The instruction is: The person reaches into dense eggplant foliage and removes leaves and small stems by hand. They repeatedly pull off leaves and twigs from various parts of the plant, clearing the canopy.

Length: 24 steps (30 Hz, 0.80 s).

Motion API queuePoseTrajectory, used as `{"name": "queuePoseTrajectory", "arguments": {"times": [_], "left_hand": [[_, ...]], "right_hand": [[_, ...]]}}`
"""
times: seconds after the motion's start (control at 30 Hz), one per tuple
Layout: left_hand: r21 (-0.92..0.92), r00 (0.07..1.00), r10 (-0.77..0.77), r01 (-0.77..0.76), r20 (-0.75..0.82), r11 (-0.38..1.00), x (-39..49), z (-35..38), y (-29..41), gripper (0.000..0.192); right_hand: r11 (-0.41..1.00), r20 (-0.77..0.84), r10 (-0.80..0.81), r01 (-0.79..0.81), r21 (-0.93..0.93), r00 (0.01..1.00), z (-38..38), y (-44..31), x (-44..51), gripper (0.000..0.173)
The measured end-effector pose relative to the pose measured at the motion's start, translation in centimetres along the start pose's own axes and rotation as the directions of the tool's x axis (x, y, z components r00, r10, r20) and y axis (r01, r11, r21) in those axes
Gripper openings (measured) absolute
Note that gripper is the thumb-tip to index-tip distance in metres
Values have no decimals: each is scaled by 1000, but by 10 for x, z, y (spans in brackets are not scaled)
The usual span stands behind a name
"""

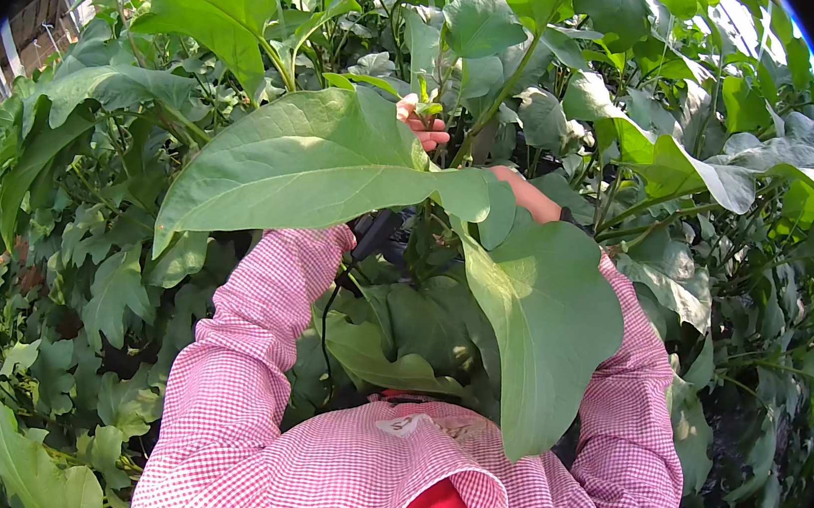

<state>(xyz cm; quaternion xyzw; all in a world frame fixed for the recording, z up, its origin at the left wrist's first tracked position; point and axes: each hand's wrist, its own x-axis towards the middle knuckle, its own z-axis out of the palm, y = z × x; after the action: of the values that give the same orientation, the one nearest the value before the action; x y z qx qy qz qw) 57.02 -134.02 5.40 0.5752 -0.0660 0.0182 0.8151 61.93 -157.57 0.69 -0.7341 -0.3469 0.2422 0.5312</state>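
Tall broad-leaved plants, resembling eggplant, surround both my arms. My left hand (421, 126) shows partly past the edge of a large green leaf (305, 152), its fingers curled beside a small leafy shoot (429, 108). Whether they grip the shoot is unclear. My right forearm (530, 195) reaches in from the right, and the fingers of that hand are hidden by foliage. A second big leaf (542, 322) hangs over my chest and right sleeve. Near my left cuff is a black device (377, 235) with a thin black cable (325, 327) running down from it.
Dense foliage (103, 279) stands close on the left, and more leafy plants (684, 270) crowd the right. Upright stems (504, 96) rise ahead among thin strings. At the far upper left are pale frame bars (12, 49) beside brown ground.
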Motion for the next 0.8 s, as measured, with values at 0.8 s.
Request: {"name": "queuePoseTrajectory", "arguments": {"times": [0.8], "left_hand": [[344, 978, 208, -186, -28, 920, 13, -2, -28, 19]], "right_hand": [[-397, 293, -537, 69, -915, 791, -35, -149, 29, 14]]}}
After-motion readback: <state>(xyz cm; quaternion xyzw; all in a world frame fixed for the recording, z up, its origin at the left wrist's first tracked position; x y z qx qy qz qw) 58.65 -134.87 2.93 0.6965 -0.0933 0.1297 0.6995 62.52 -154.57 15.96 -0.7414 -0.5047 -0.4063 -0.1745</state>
